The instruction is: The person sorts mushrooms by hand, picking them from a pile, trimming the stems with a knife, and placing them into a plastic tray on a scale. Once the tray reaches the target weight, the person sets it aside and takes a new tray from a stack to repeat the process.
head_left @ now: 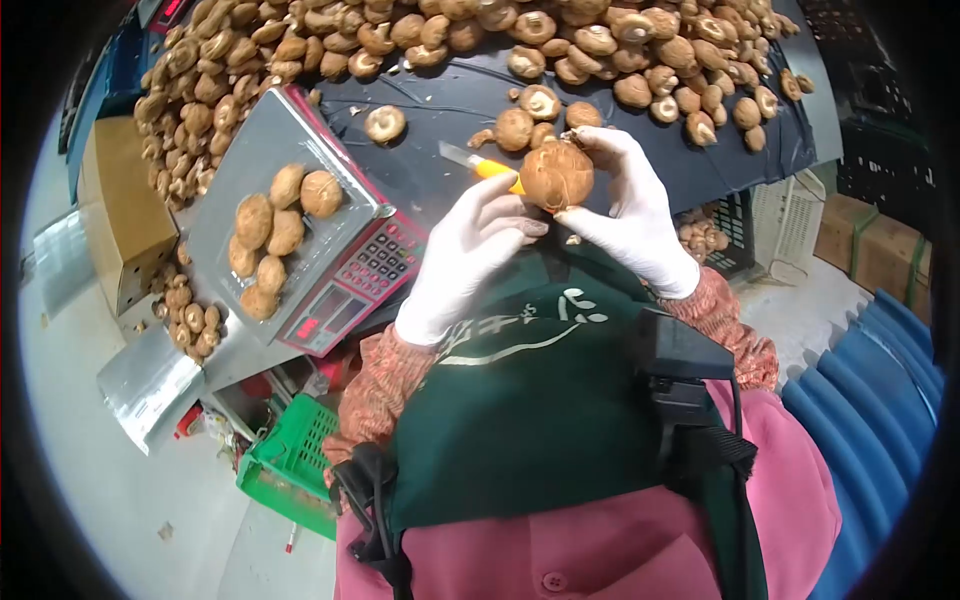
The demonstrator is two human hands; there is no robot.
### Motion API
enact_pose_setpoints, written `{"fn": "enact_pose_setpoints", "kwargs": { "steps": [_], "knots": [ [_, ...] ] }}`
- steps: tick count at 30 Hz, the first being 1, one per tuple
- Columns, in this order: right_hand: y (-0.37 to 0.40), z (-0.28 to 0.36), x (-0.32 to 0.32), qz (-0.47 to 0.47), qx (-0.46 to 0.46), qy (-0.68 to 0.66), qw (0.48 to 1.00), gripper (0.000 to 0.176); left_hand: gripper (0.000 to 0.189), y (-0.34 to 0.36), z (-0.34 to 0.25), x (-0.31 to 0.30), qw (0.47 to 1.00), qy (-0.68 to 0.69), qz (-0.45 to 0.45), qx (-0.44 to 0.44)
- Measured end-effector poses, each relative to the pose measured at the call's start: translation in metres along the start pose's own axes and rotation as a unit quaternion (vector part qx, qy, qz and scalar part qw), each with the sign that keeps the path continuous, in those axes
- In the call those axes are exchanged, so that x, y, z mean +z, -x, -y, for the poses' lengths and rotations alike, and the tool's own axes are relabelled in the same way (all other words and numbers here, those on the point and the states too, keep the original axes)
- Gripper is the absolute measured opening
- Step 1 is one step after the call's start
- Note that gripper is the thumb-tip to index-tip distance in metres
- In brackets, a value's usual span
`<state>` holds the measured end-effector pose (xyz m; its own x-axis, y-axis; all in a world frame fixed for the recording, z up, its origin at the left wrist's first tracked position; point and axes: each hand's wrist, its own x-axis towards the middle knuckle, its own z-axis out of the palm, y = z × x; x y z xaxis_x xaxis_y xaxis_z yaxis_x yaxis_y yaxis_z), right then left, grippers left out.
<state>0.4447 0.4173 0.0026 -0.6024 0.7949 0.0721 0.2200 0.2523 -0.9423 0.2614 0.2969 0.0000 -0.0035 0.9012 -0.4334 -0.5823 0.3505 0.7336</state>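
A large brown mushroom (557, 177) with a cracked cap is held in my gloved right hand (632, 205), thumb below it and fingers above. My left hand (470, 250), also in a white glove, has its fingers curled round the handle of a yellow knife (497, 170). The knife's blade points away to the upper left, over the dark table. Several smaller mushrooms (514, 129) lie just beyond the held one. To the left, a scale (345, 220) carries several mushrooms (254, 221) on its wrapped plate.
A big heap of mushrooms (400, 32) covers the far side of the dark table (400, 172). One mushroom (385, 124) lies alone near the scale. A cardboard box (128, 215) stands at the left, a green crate (300, 445) below the table, and a mesh crate (790, 230) at the right.
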Motion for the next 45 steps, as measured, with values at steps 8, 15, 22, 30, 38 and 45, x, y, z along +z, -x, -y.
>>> {"fn": "enact_pose_setpoints", "kwargs": {
  "steps": [8,15,22,30,38,45],
  "knots": [
    [0.008,-0.004,0.022,0.004,-0.124,0.004,0.992,0.072,0.056,0.003,0.000,0.003,0.991,-0.023,-0.076,0.105],
    [0.011,0.002,0.016,0.043,-0.078,-0.020,0.996,0.055,0.051,0.005,0.000,0.001,0.992,-0.088,-0.055,0.072],
    [0.034,-0.019,-0.103,0.320,0.053,0.466,0.823,0.041,0.041,0.001,0.014,-0.012,0.979,-0.202,-0.031,0.027],
    [-0.005,-0.070,-0.041,-0.015,-0.026,0.390,0.920,0.034,0.038,-0.005,0.019,-0.009,0.972,-0.236,-0.023,0.001],
    [-0.048,-0.087,-0.023,-0.021,0.161,0.170,0.972,0.038,0.036,0.004,0.013,-0.008,0.965,-0.251,-0.073,-0.015],
    [-0.037,-0.063,-0.037,0.088,0.201,-0.550,0.806,0.039,0.036,-0.004,0.017,-0.002,0.971,-0.229,-0.061,0.026]
  ]
}}
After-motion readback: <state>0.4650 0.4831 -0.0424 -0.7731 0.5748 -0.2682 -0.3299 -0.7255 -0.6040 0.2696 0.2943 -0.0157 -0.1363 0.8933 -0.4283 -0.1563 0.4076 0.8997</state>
